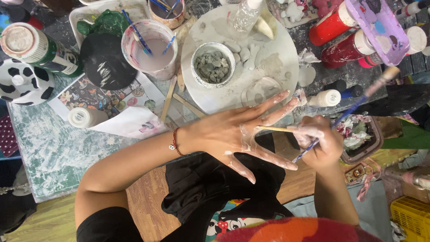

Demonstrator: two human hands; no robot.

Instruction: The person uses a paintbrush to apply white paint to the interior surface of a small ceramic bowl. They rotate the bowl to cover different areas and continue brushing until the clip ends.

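Two tools crowd the right hand (pixel 320 143): a blue brush (pixel 354 107) and thin stick (pixel 273 129), fingers closed around both. Left hand (pixel 237 134), splayed and empty, seems clay-smeared; either could slip.

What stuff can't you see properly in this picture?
All in the head view:
- Bottle: its top is cut off by the upper edge.
- Yellow crate: cut off by the right edge and bottom corner.
- Lap: mostly hidden by the black cloth.
- Right hand: its fingertips curl out of sight around the brush and thin stick.
- Left hand: its palm faces away from the camera.
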